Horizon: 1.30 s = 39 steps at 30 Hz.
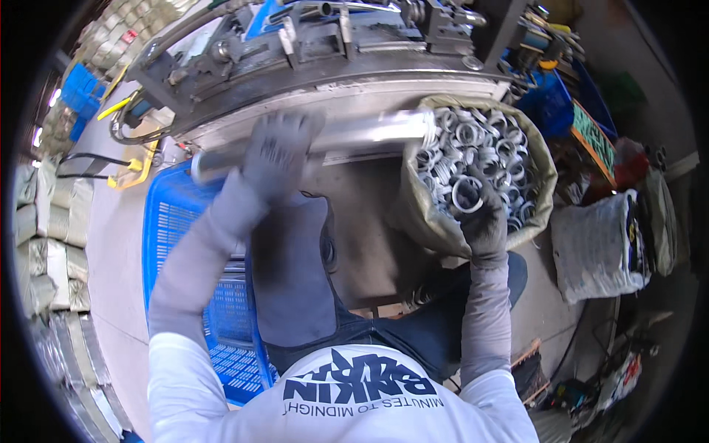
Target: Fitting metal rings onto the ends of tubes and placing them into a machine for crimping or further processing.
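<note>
The left hand (277,151), gloved, grips a metal tube (347,134) that lies crosswise, blurred, in front of a machine (310,52). The tube's right end is at the rim of a sack (428,221) filled with metal rings (480,148). The right hand (484,214), gloved, holds one ring (467,195) over the sack. A blue crate (177,221) stands below the left hand.

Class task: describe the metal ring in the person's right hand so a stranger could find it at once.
Find the open sack of silvery metal rings right of the machine. At its near edge, the gloved right hand lifts one ring: it faces up as a full circle, above the heap.
</note>
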### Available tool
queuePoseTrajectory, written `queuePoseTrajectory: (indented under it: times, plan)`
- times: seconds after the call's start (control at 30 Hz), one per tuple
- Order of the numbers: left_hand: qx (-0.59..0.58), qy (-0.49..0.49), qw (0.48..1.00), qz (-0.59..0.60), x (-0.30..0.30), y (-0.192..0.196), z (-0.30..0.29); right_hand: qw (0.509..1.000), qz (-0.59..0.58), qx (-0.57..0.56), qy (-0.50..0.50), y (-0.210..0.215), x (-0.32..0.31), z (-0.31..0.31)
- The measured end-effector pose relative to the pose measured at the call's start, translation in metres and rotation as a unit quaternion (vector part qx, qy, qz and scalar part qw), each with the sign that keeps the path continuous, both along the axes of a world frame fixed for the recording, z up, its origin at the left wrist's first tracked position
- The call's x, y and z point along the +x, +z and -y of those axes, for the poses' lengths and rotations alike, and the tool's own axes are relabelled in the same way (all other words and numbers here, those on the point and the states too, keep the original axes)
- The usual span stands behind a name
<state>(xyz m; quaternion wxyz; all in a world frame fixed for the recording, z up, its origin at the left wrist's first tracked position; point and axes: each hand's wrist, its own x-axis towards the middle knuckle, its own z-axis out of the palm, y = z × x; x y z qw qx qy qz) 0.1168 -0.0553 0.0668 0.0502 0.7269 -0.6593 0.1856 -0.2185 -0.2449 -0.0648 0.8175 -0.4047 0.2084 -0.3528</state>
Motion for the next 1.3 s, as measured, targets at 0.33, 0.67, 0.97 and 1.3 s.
queuePoseTrajectory:
  times: [0.33,0.67,0.97,1.3]
  plan:
    - [-0.145,0.170,0.962,0.155,0.153,0.051,0.191,0.924,-0.193,-0.324,-0.066,-0.002,0.010,-0.001]
    - [0.009,0.213,0.976,0.052,0.199,0.011,0.237,0.926,-0.215,-0.305,-0.050,-0.008,0.003,0.006]
    - [-0.175,-0.091,0.980,-0.031,0.128,-0.052,0.011,0.831,-0.241,-0.501,-0.020,-0.025,0.003,0.017]
    - [0.454,0.360,0.784,-0.223,0.040,-0.369,-0.493,0.757,-0.371,-0.538,-0.013,-0.045,-0.012,0.026]
